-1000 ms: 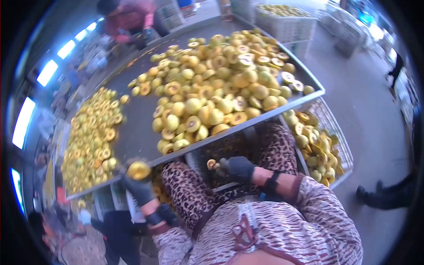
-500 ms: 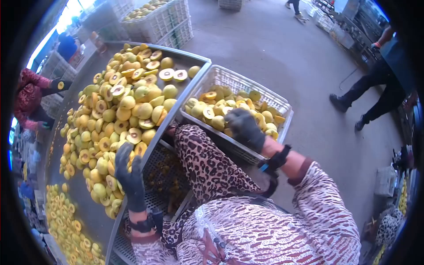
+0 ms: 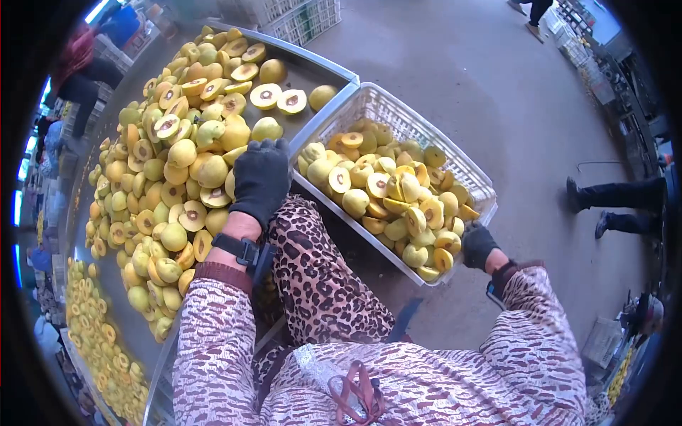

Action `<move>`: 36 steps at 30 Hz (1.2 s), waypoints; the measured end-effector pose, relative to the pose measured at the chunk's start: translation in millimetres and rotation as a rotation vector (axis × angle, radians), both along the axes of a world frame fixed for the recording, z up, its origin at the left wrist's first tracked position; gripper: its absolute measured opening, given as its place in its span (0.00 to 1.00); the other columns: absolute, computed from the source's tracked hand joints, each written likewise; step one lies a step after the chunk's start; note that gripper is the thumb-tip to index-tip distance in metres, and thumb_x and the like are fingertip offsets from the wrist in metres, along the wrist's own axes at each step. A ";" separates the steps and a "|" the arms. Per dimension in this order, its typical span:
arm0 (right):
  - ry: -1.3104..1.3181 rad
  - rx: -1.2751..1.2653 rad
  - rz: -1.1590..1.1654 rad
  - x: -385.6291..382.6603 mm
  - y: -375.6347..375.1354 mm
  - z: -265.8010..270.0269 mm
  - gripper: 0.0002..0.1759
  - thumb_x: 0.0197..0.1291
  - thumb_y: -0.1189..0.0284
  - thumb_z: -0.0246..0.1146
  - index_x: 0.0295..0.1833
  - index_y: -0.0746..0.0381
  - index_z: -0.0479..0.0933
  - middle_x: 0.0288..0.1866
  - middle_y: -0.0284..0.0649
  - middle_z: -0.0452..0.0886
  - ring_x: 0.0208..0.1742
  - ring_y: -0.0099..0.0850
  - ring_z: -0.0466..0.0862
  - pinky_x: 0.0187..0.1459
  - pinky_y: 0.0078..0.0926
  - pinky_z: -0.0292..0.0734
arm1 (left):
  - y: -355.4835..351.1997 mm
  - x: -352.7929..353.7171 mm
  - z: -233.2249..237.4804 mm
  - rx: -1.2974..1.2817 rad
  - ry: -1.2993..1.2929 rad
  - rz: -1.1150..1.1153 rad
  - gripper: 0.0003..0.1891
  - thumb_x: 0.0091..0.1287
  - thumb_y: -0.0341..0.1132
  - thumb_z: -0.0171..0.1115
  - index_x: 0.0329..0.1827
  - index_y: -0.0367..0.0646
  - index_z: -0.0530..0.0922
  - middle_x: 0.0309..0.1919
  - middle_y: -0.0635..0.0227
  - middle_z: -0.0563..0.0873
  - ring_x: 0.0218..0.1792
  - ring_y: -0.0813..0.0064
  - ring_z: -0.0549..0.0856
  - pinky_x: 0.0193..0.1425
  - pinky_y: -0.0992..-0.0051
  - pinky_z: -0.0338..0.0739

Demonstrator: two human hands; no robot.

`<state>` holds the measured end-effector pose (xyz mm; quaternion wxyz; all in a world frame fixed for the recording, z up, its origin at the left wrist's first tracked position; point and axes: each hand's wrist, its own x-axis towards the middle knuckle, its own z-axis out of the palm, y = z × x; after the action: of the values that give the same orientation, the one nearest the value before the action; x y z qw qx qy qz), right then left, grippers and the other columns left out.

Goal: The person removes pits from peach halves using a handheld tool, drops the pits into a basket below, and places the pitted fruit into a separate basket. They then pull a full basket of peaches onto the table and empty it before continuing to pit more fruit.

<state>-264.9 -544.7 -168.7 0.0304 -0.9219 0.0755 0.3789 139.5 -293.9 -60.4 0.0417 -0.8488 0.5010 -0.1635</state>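
In the head view, a white plastic crate (image 3: 465,170) full of halved yellow peaches (image 3: 398,188) stands against the metal table's corner. My right hand (image 3: 479,246), in a dark glove, is closed on the crate's near right end. My left hand (image 3: 261,177), also gloved, is over the table's raised rim (image 3: 323,113), beside the crate's left end. Its fingers are curled, and their tips are hidden, so what they hold cannot be made out. A large heap of whole-looking and halved peaches (image 3: 177,170) covers the table to the left of it.
More halved peaches (image 3: 99,341) lie at the table's lower left. Stacked white crates (image 3: 305,21) stand beyond the table. A person's dark-trousered legs (image 3: 618,202) are on the floor at right. Another person (image 3: 82,67) stands across the table at upper left.
My right hand has left the peaches inside the crate and moved to its right end. My left hand has moved from the heap up to the rim. The view has shifted.
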 end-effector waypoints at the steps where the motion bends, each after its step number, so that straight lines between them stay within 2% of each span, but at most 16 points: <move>1: -0.199 -0.067 -0.029 -5.7 4.1 -8.1 0.13 0.48 0.69 0.63 0.40 0.60 0.85 0.44 0.45 0.86 0.52 0.42 0.82 0.60 0.36 0.73 | -2.0 4.8 -2.3 -0.011 -0.007 -0.016 0.05 0.60 0.35 0.61 0.38 0.47 0.79 0.33 0.64 0.84 0.40 0.63 0.84 0.39 0.64 0.80; 2: -0.382 -0.116 -0.063 -16.8 13.3 -16.3 0.14 0.49 0.69 0.63 0.42 0.61 0.84 0.45 0.46 0.85 0.53 0.43 0.81 0.58 0.36 0.74 | 1.8 3.9 -6.6 -0.006 0.001 -0.033 0.05 0.60 0.34 0.60 0.37 0.47 0.79 0.33 0.64 0.84 0.39 0.62 0.84 0.39 0.64 0.80; 4: -0.282 -0.080 -0.187 -15.3 31.2 -17.5 0.17 0.51 0.70 0.62 0.47 0.64 0.83 0.48 0.48 0.84 0.56 0.45 0.79 0.59 0.37 0.74 | 8.6 4.4 -3.0 -0.016 -0.032 -0.098 0.05 0.61 0.35 0.59 0.37 0.47 0.78 0.31 0.64 0.84 0.37 0.63 0.85 0.37 0.63 0.80; 6: -0.184 -0.115 -0.293 -20.4 46.6 -19.5 0.19 0.52 0.69 0.62 0.49 0.65 0.82 0.51 0.50 0.83 0.58 0.47 0.78 0.60 0.38 0.73 | 1.9 4.7 -6.4 0.010 -0.027 -0.026 0.04 0.61 0.34 0.59 0.36 0.47 0.78 0.29 0.65 0.85 0.34 0.63 0.86 0.34 0.63 0.81; 7: -0.331 -0.100 -0.339 -35.5 59.1 -37.7 0.20 0.52 0.68 0.62 0.51 0.65 0.81 0.52 0.52 0.82 0.58 0.50 0.77 0.62 0.38 0.71 | 0.8 7.3 -10.9 -0.024 -0.021 -0.024 0.03 0.61 0.34 0.59 0.35 0.47 0.77 0.27 0.65 0.86 0.32 0.64 0.88 0.32 0.63 0.81; 8: -0.246 -0.076 -0.359 -32.6 78.1 -29.6 0.21 0.51 0.68 0.62 0.51 0.66 0.81 0.52 0.54 0.81 0.58 0.51 0.77 0.64 0.40 0.68 | 1.6 8.8 -10.8 -0.031 -0.027 -0.030 0.03 0.61 0.34 0.59 0.35 0.47 0.77 0.27 0.65 0.86 0.32 0.64 0.88 0.32 0.63 0.81; 13: -0.234 -0.160 -0.539 -31.3 173.6 -46.1 0.16 0.48 0.65 0.61 0.38 0.62 0.85 0.41 0.51 0.84 0.50 0.48 0.80 0.61 0.45 0.65 | -2.6 18.8 -19.7 0.025 0.080 -0.022 0.07 0.63 0.34 0.61 0.42 0.44 0.76 0.31 0.62 0.86 0.35 0.57 0.87 0.36 0.60 0.81; 16: -0.066 -0.134 -0.585 -18.6 215.4 -49.2 0.15 0.50 0.58 0.62 0.36 0.54 0.87 0.37 0.41 0.88 0.41 0.39 0.87 0.49 0.39 0.75 | 6.4 20.3 -13.6 -0.030 0.089 -0.167 0.10 0.62 0.33 0.61 0.45 0.43 0.76 0.31 0.60 0.86 0.35 0.56 0.87 0.37 0.61 0.81; 18: -0.083 -0.069 -0.628 -4.9 231.1 -45.3 0.15 0.51 0.57 0.62 0.35 0.53 0.88 0.35 0.40 0.88 0.39 0.39 0.88 0.45 0.39 0.76 | 9.2 18.3 -11.4 0.003 0.098 -0.172 0.12 0.61 0.32 0.62 0.46 0.43 0.75 0.32 0.59 0.86 0.37 0.56 0.87 0.39 0.60 0.81; 20: -0.170 0.007 -0.674 -0.3 236.7 -60.7 0.15 0.55 0.56 0.61 0.33 0.52 0.88 0.33 0.40 0.89 0.36 0.39 0.89 0.36 0.39 0.78 | 0.4 20.9 -16.4 0.104 0.094 -0.021 0.12 0.60 0.32 0.62 0.46 0.43 0.75 0.33 0.57 0.86 0.40 0.56 0.87 0.42 0.60 0.81; 24: -0.123 0.085 -0.660 8.4 240.1 -40.0 0.14 0.56 0.59 0.60 0.35 0.53 0.89 0.35 0.42 0.89 0.39 0.41 0.89 0.38 0.39 0.79 | 7.5 26.7 -21.8 0.010 0.088 -0.130 0.11 0.58 0.30 0.61 0.44 0.44 0.75 0.31 0.58 0.85 0.38 0.56 0.87 0.40 0.58 0.81; 29: -0.248 0.151 -0.699 26.5 234.5 -38.4 0.14 0.55 0.60 0.60 0.34 0.56 0.88 0.34 0.44 0.88 0.38 0.44 0.89 0.37 0.44 0.79 | 8.3 27.8 -23.3 0.081 0.058 -0.081 0.14 0.57 0.32 0.63 0.46 0.44 0.75 0.33 0.58 0.85 0.37 0.55 0.86 0.39 0.58 0.80; 31: -0.323 0.176 -0.693 30.4 235.1 -57.7 0.14 0.55 0.61 0.60 0.33 0.56 0.88 0.33 0.45 0.88 0.36 0.45 0.89 0.35 0.45 0.80 | 8.2 19.6 -13.7 0.070 0.061 -0.031 0.15 0.58 0.32 0.64 0.49 0.45 0.76 0.35 0.60 0.85 0.40 0.57 0.86 0.40 0.59 0.80; 32: -0.377 0.225 -0.652 28.5 233.8 -62.9 0.13 0.55 0.62 0.60 0.32 0.56 0.88 0.33 0.45 0.88 0.36 0.45 0.89 0.34 0.44 0.80 | 8.5 15.9 -15.2 0.049 -0.027 -0.052 0.18 0.59 0.34 0.65 0.52 0.45 0.77 0.40 0.59 0.83 0.46 0.58 0.84 0.46 0.59 0.79; 34: -0.437 0.217 -0.650 44.0 231.3 -83.1 0.12 0.53 0.62 0.62 0.31 0.56 0.87 0.32 0.45 0.87 0.36 0.45 0.89 0.34 0.45 0.80 | -4.3 -29.3 -3.8 -0.215 -0.129 -0.236 0.18 0.61 0.35 0.65 0.54 0.45 0.78 0.46 0.58 0.81 0.53 0.58 0.80 0.53 0.57 0.76; 36: -0.407 0.235 -0.656 49.1 227.1 -80.6 0.12 0.53 0.61 0.62 0.31 0.56 0.87 0.32 0.45 0.87 0.36 0.46 0.88 0.35 0.45 0.80 | -13.8 -73.0 -30.3 -0.377 0.091 -0.342 0.18 0.62 0.36 0.66 0.54 0.44 0.79 0.49 0.56 0.80 0.56 0.56 0.77 0.59 0.56 0.73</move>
<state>-215.7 -317.6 -249.3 0.2694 -0.8952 0.3143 0.1648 66.5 -307.7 -90.7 -0.1681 -0.7510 0.5992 -0.2205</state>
